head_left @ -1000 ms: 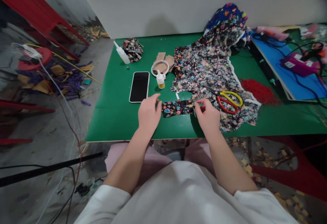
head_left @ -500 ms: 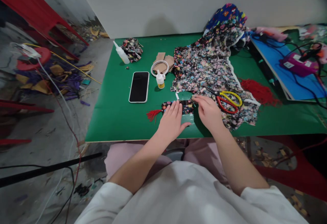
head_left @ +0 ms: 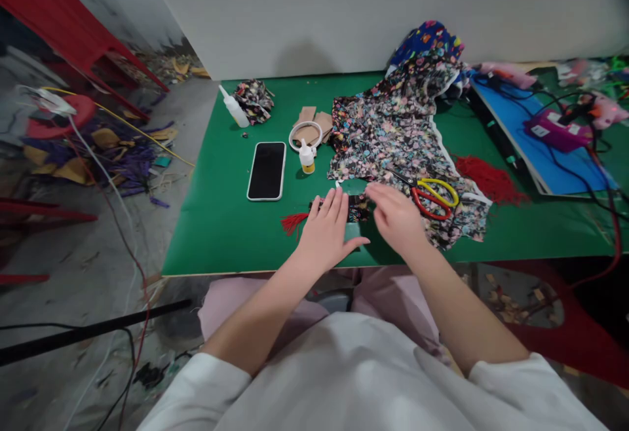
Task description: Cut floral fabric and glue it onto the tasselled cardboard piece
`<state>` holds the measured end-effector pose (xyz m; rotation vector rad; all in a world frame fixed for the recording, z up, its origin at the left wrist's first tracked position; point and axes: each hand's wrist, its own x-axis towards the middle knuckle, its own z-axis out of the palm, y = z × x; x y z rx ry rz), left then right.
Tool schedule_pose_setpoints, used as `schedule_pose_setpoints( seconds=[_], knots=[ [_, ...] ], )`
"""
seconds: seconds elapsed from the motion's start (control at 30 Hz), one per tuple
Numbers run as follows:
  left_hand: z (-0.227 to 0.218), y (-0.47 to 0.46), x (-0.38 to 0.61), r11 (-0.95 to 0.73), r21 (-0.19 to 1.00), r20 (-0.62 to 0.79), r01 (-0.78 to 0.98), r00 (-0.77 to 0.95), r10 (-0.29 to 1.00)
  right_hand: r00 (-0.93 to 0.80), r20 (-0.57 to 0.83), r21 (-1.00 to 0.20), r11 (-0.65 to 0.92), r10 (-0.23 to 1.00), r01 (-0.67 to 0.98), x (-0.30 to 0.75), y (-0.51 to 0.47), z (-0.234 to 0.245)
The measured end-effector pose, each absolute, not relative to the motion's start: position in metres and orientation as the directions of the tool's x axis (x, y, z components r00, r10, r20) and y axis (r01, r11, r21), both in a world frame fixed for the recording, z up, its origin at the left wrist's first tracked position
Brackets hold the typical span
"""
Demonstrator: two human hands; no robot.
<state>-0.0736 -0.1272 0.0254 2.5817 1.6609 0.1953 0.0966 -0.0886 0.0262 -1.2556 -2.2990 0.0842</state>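
Observation:
On the green tabletop lies a small strip of dark floral cloth (head_left: 358, 209) with a red tassel (head_left: 293, 223) at its left end. My left hand (head_left: 324, 229) rests flat over the strip's left part, fingers stretched and thumb apart. At its right end is my right hand (head_left: 399, 219), fingers together and slightly bent, touching or just above the edge, thumb apart from them. Nothing shows in its grasp. Beyond the right hand, scissors (head_left: 433, 199) with one red and one yellow handle lie on a large floral cloth (head_left: 388, 131). A small white scrap pokes out above the strip.
A phone (head_left: 266, 171), a small glue bottle (head_left: 307, 158), a white ring (head_left: 293, 137) and cardboard pieces (head_left: 305, 115) lie left of the big cloth. Farther back stands a white nozzle bottle (head_left: 234, 109). Red threads (head_left: 489, 181) and a purple power strip (head_left: 555, 131) are right.
My left hand has slid slightly left over the strip, uncovering a bit near its middle. My right fingertips have shifted a little left. The whole view has turned slightly.

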Motion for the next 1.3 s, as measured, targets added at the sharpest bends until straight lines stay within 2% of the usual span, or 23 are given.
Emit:
schedule_pose_setpoints(
  seconds=[0.07,0.1,0.2,0.3,0.47,0.6,0.77,1.0,1.07,1.13,1.23,1.3],
  knots=[
    [0.02,-0.128,-0.075,-0.44,0.126,0.064,0.889,0.435,0.898,-0.613,0.311,-0.279,0.687,0.726,0.671,0.083,-0.099,0.023],
    [0.016,-0.128,-0.076,-0.446,0.132,0.056,0.885,0.442,0.895,-0.641,0.247,-0.275,0.687,0.727,0.673,0.078,-0.103,0.02],
    [0.006,-0.129,-0.077,-0.436,0.155,0.052,0.887,0.433,0.9,-0.631,0.113,-0.242,0.637,0.768,0.732,0.073,-0.108,0.009],
    [0.002,-0.128,-0.078,-0.441,0.183,0.069,0.879,0.436,0.897,-0.641,0.064,-0.204,0.639,0.765,0.741,0.08,-0.107,0.003],
    [0.005,-0.129,-0.081,-0.464,0.236,0.086,0.854,0.457,0.885,-0.656,0.079,-0.182,0.658,0.751,0.731,0.087,-0.105,0.002],
    [0.016,-0.131,-0.098,-0.465,0.232,0.091,0.854,0.457,0.885,-0.648,0.084,-0.213,0.649,0.757,0.731,0.088,-0.105,0.004],
    [0.028,-0.129,-0.14,-0.263,0.184,0.138,0.947,0.24,0.961,-0.604,0.156,-0.313,0.62,0.781,0.72,0.089,-0.102,0.011],
    [0.031,-0.123,-0.148,-0.23,0.199,0.152,0.953,0.202,0.968,-0.583,0.303,-0.391,0.656,0.754,0.645,0.079,-0.105,0.016],
    [0.033,-0.122,-0.144,-0.208,0.257,0.141,0.944,0.177,0.974,-0.556,0.332,-0.399,0.647,0.762,0.649,0.074,-0.104,0.016],
    [0.036,-0.121,-0.143,-0.174,0.37,0.105,0.913,0.145,0.984,-0.549,0.348,-0.399,0.65,0.76,0.647,0.068,-0.104,0.016],
    [0.036,-0.119,-0.143,-0.087,0.603,0.032,0.793,0.085,0.996,-0.586,0.337,-0.371,0.676,0.737,0.637,0.056,-0.102,0.014],
    [0.034,-0.118,-0.142,0.017,0.773,-0.035,0.634,0.016,0.999,-0.593,0.318,-0.338,0.673,0.739,0.658,0.049,-0.1,0.012]
  ],
)
